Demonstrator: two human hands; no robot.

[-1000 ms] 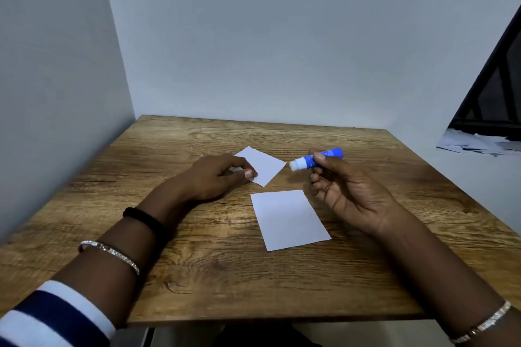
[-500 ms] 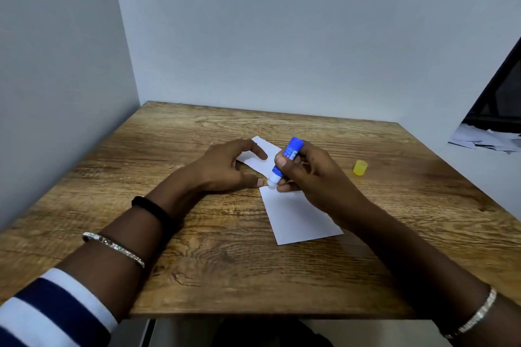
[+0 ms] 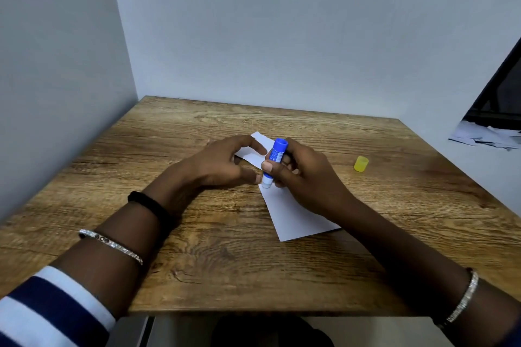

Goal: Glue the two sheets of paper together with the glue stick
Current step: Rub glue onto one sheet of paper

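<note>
Right, the gluing itself is on — the right hand point(image 3: 298, 175) is wrapped around the blue glue stick point(image 3: 275, 159), holding it near upright with its white tip down on the far corner of the near sheet point(image 3: 293, 214). The left hand point(image 3: 222, 162) sits at nine o'clock of the stick, fingers loosely curled and gripping nothing, fingertips on the far sheet point(image 3: 258, 146), which lies at twelve o'clock of the near one. The yellow cap point(image 3: 361, 164) stands off at three o'clock on the table point(image 3: 394, 234). Next, I'd say — strokes across the near sheet, then the far sheet laid over it.
</note>
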